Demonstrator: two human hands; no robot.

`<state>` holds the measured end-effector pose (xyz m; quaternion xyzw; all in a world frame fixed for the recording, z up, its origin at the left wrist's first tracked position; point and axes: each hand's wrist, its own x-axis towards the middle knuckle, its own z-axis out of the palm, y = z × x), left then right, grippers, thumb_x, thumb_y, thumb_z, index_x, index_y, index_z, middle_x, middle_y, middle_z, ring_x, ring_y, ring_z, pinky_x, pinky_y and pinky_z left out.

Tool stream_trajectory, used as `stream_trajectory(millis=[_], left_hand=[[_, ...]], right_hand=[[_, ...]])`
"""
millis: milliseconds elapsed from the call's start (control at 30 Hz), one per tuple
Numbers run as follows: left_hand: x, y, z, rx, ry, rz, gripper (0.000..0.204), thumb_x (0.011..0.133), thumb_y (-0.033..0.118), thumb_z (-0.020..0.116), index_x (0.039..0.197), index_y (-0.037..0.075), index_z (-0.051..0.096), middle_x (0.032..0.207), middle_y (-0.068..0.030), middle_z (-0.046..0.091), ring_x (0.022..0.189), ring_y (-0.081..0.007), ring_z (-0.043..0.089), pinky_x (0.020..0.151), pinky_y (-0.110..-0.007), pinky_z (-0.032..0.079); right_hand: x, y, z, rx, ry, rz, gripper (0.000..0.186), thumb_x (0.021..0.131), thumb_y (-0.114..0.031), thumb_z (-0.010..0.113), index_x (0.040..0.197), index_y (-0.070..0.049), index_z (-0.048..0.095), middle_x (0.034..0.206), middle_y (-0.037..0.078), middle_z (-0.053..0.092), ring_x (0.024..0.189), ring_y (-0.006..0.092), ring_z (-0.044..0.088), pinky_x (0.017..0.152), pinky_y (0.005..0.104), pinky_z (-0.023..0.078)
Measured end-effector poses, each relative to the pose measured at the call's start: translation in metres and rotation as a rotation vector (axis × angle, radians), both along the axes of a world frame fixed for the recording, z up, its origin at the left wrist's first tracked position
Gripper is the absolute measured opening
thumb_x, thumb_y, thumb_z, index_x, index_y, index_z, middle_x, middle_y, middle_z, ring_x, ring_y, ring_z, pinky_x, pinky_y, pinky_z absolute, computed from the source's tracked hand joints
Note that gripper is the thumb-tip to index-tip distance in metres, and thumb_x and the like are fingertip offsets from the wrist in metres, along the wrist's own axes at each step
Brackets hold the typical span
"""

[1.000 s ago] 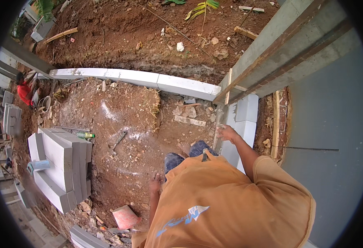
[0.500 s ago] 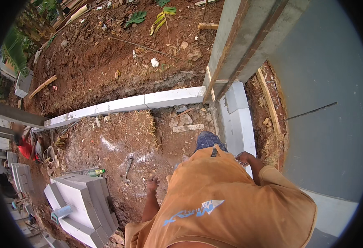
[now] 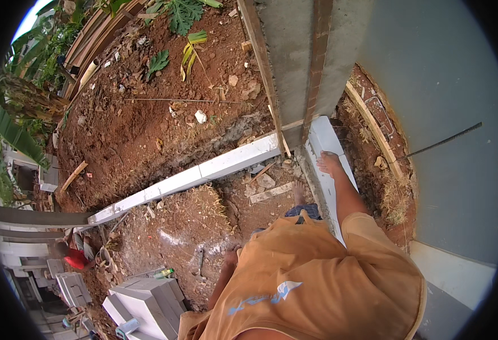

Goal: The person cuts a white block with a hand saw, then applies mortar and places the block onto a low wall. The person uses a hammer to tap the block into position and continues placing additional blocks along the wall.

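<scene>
My right hand (image 3: pixel 330 164) lies with its fingers stretched out on the top of a low course of white blocks (image 3: pixel 329 191), close to the foot of a tall grey concrete column (image 3: pixel 294 62). It is open and holds nothing that I can see. My left hand (image 3: pixel 232 256) hangs low beside my body above the soil, partly hidden by my orange shirt; its fingers do not show clearly. A hammer-like tool (image 3: pixel 200 263) lies on the ground to the left of that hand. My bare foot shows just left of the block course.
A second row of white blocks (image 3: pixel 203 169) runs left from the column. Stacked white blocks (image 3: pixel 152 297) stand at lower left, with a light-blue tool (image 3: pixel 127 327) on them. A steel bar (image 3: pixel 444 139) juts out at right. A person in red (image 3: pixel 76 258) crouches far left.
My right hand has moved forward from beside my hip onto the white blocks. My left hand has drawn closer to my body. The view has turned, and my body leans forward more.
</scene>
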<state>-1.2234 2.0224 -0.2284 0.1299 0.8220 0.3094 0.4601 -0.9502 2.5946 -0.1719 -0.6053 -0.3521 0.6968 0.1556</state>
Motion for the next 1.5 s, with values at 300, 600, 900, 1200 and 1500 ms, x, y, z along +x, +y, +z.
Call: stream_trajectory(millis=[300, 600, 900, 1200, 1500], left_hand=[[-0.035, 0.212, 0.084, -0.063, -0.152, -0.240, 0.040, 0.101, 0.030, 0.061, 0.133, 0.006, 0.061, 0.099, -0.0015, 0.067, 0.088, -0.0133, 0.064, 0.075, -0.027, 0.050], [0.017, 0.484, 0.083, 0.083, -0.296, -0.458, 0.048, 0.101, 0.021, 0.061, 0.145, 0.003, 0.050, 0.119, -0.0086, 0.066, 0.107, -0.0188, 0.062, 0.090, -0.030, 0.050], [0.050, 0.648, -0.043, -0.054, 0.011, -0.255, 0.035, 0.098, 0.016, 0.060, 0.128, 0.000, 0.059, 0.098, -0.0160, 0.073, 0.086, -0.0198, 0.070, 0.077, -0.034, 0.056], [0.025, 0.639, -0.076, -0.039, -0.039, -0.008, 0.018, 0.101, 0.018, 0.059, 0.103, 0.004, 0.071, 0.087, -0.0058, 0.069, 0.074, -0.0129, 0.064, 0.064, -0.030, 0.052], [0.008, 0.640, -0.141, 0.077, 0.172, -0.118, 0.026, 0.096, 0.021, 0.065, 0.103, -0.002, 0.074, 0.091, -0.0097, 0.074, 0.074, -0.0176, 0.064, 0.069, -0.036, 0.052]], right_hand=[[-0.066, 0.114, -0.072, 0.492, -0.564, -0.041, 0.040, 0.092, -0.038, 0.067, 0.108, -0.001, 0.069, 0.103, 0.024, 0.071, 0.095, 0.0462, 0.067, 0.084, 0.0514, 0.054], [-0.119, 0.086, -0.134, -0.253, 0.378, -0.159, 0.037, 0.085, 0.015, 0.063, 0.122, 0.008, 0.062, 0.079, 0.016, 0.065, 0.056, 0.0178, 0.057, 0.043, 0.0309, 0.042], [-0.082, 0.084, -0.118, -0.243, 0.544, -0.094, 0.024, 0.090, 0.001, 0.067, 0.113, -0.001, 0.070, 0.091, 0.005, 0.069, 0.075, 0.0123, 0.060, 0.062, 0.0289, 0.046], [-0.153, 0.119, -0.117, -0.321, 0.491, -1.202, 0.015, 0.093, -0.018, 0.074, 0.101, -0.009, 0.064, 0.077, -0.002, 0.061, 0.061, 0.0093, 0.053, 0.052, 0.0277, 0.044], [-0.177, 0.126, -0.142, -0.149, 0.500, -1.254, 0.011, 0.100, -0.019, 0.065, 0.097, -0.009, 0.066, 0.076, -0.003, 0.060, 0.059, 0.0073, 0.050, 0.047, 0.0234, 0.037]])
